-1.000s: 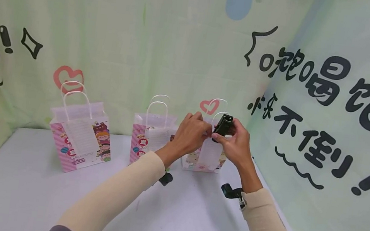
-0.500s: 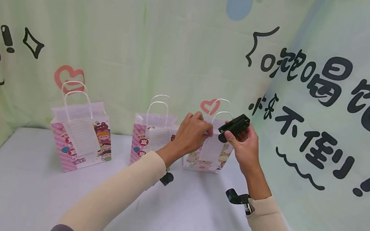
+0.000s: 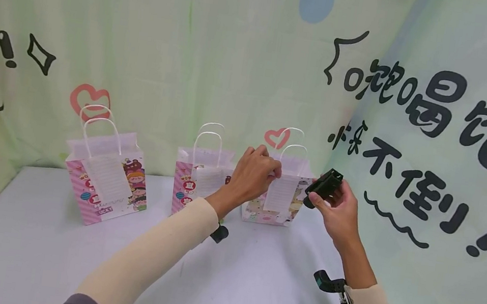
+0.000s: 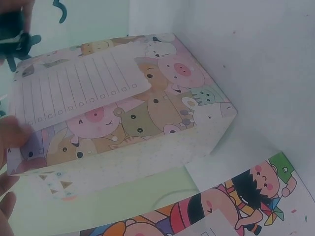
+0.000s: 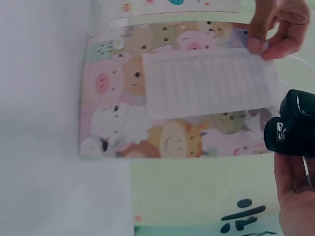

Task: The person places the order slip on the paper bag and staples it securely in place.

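My left hand (image 3: 253,175) pinches the upper left corner of a lined paper sheet (image 3: 279,196) against the top edge of the right-hand paper gift bag (image 3: 253,215). The sheet lies on the front of this bag, which has printed animals and white handles. In the right wrist view, the thumb and fingers meet at the corner of the sheet (image 5: 206,83). My right hand (image 3: 340,213) grips a black stapler (image 3: 326,183), held in the air to the right of the bag and apart from it. Part of the stapler (image 5: 298,123) is cut off in the right wrist view.
A pink-striped gift bag (image 3: 181,185) stands in the middle, partly behind my left arm. Another striped bag (image 3: 82,187) stands at the left, turned slightly. Each has a lined sheet on its front. A printed curtain (image 3: 154,58) hangs behind the white table (image 3: 41,248).
My right hand has drawn the stapler away from the bag's top edge, to the right and slightly down, and turned it. The left hand keeps its pinch in the same place.
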Motion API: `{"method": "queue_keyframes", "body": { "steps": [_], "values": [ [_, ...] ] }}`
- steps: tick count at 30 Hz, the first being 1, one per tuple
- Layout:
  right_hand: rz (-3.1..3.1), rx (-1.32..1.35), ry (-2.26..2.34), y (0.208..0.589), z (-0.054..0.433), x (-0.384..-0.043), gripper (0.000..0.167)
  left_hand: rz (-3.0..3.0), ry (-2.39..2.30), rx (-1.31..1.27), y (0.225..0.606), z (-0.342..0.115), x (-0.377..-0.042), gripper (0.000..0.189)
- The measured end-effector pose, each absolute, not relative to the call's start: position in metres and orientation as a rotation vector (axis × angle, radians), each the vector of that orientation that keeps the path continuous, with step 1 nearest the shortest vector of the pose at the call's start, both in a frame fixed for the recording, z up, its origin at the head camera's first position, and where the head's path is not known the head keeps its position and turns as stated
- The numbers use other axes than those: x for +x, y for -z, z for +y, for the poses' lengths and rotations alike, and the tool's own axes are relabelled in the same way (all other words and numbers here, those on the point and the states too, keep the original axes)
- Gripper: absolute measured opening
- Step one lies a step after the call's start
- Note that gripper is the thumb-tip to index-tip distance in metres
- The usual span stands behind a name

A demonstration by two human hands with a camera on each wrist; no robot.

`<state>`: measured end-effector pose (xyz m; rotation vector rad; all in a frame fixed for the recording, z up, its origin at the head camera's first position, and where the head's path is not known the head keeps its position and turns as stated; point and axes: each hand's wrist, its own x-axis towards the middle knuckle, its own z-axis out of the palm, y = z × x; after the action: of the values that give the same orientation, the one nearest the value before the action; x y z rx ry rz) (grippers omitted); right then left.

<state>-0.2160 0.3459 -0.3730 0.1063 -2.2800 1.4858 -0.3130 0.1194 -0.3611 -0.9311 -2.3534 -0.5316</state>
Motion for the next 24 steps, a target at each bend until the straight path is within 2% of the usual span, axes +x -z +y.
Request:
{"method": "queue_keyframes", "body": {
  "steps": [12,24],
  "values": [
    [-2.59,0.07,-1.098,0.407,0.355,-0.197,0.065,-2.36,0.522,-0.922,0.36,0.119,-0.311,0.006],
    [-2.781,0.021,-0.91,0.431,0.367,-0.187,0.08,-2.359,0.483,-0.911,0.361,0.116,-0.311,0.006]
  ]
}}
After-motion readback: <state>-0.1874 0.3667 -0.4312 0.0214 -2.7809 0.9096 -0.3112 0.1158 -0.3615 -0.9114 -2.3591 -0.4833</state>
